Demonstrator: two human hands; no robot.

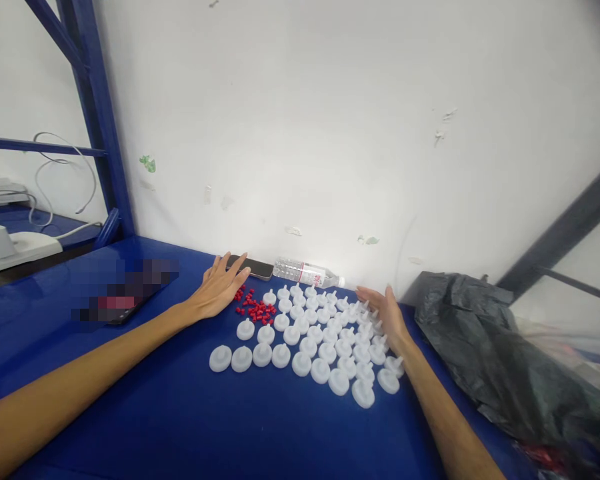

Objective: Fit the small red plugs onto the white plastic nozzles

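Hands (pixel 220 289) (pixel 391 319), white discs (pixel 309 347) between

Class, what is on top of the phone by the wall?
The left hand has its fingers over the left part of the phone; whether they touch it is unclear. Its dark right part shows; the surface beneath the fingers is covered.

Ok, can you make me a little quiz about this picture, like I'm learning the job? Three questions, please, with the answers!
1. What colour are the tiny pieces beside the left hand?
2. True or false: the bottle is standing upright.
3. Which is closer to the dark bag? A: left hand. B: right hand.

Key:
1. Red.
2. False; it lies on its side.
3. B.
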